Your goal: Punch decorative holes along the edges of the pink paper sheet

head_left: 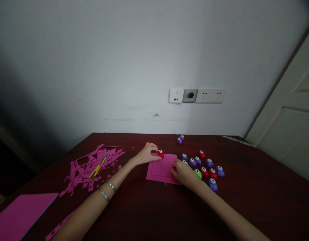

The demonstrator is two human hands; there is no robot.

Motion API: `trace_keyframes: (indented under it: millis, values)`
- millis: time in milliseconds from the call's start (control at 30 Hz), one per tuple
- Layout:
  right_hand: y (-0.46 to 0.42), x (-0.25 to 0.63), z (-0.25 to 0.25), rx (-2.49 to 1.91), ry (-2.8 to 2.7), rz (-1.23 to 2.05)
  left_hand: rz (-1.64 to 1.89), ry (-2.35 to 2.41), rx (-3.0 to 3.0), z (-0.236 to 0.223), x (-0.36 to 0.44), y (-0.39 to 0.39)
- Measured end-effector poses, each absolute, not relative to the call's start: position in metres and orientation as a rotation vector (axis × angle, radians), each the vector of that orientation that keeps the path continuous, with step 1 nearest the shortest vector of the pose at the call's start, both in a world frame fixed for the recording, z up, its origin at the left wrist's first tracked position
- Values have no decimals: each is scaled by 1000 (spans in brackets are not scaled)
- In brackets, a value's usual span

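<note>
A pink sheet of paper (162,171) with a faint inner outline lies flat on the dark red table. At its top left edge, a small red craft paper punch (161,154) with a white round top sits between the thumb and fingers of my left hand (148,154). My right hand (181,170) is closed at the sheet's right edge, its curled fingertips resting on the paper; a small thing under them could not be seen. Just right of this hand stand several similar punches, such as a purple one (212,184), a red one (213,173) and a green one (198,173).
Pink paper scraps (79,170) are heaped on the left with a yellow utility knife (98,167) on top. A pink stack of sheets (24,214) lies at the front left corner. Two purple punches (179,140) stand near the wall, below sockets (204,96).
</note>
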State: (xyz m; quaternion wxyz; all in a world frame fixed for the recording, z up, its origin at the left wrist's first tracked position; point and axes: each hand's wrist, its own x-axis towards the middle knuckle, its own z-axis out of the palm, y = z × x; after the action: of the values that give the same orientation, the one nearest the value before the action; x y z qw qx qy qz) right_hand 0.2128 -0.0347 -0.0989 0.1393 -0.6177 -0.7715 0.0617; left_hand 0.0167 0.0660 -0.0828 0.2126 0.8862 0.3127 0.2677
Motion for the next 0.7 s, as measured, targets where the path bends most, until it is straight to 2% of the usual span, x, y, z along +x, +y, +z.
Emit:
trace_keyframes:
  millis: [500, 700]
  values:
    - [-38, 201, -74, -1781, -1864, 271, 789, 795, 2564, -82, 26, 48]
    - [-31, 190, -76, -1842, -1746, 448, 823, 773, 2637, -83, 31, 41]
